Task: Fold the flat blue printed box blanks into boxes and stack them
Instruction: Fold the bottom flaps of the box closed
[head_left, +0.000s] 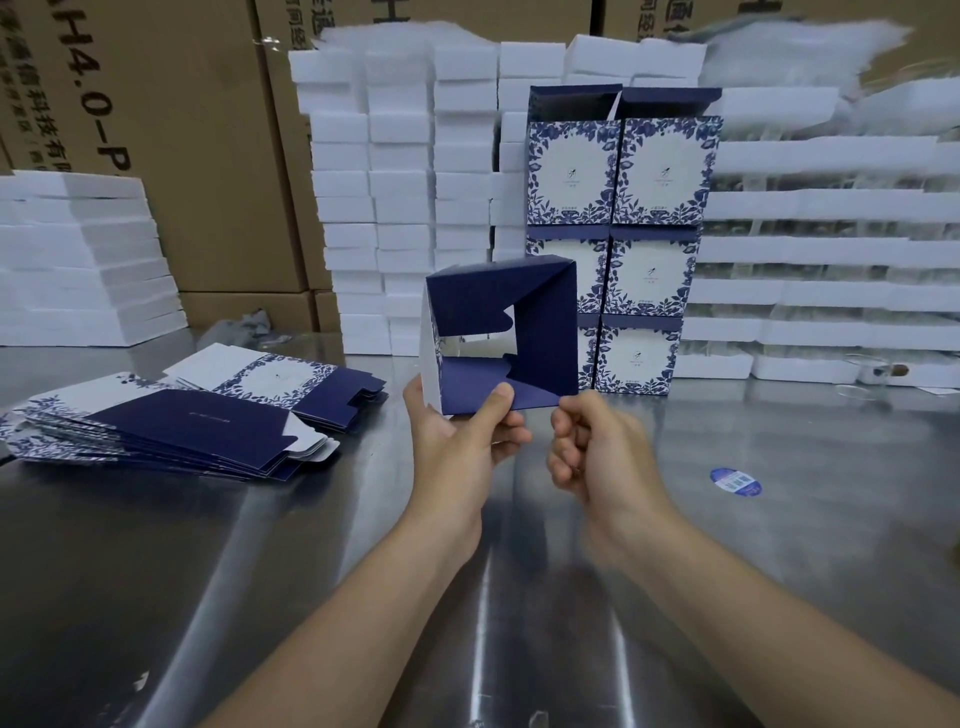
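Frame ctr: half-opened box (540, 322) is being gripped at its bottom edge by L hand (457, 441), thumb inside. R hand (592, 447) is being held curled just beside box's lower-R corner; whether its grip has hold of anything can't be told. Mid-left, flat blanks (171, 421) are lying fanned on table (311, 545). Behind, folded boxes (654, 171) are standing stacked.
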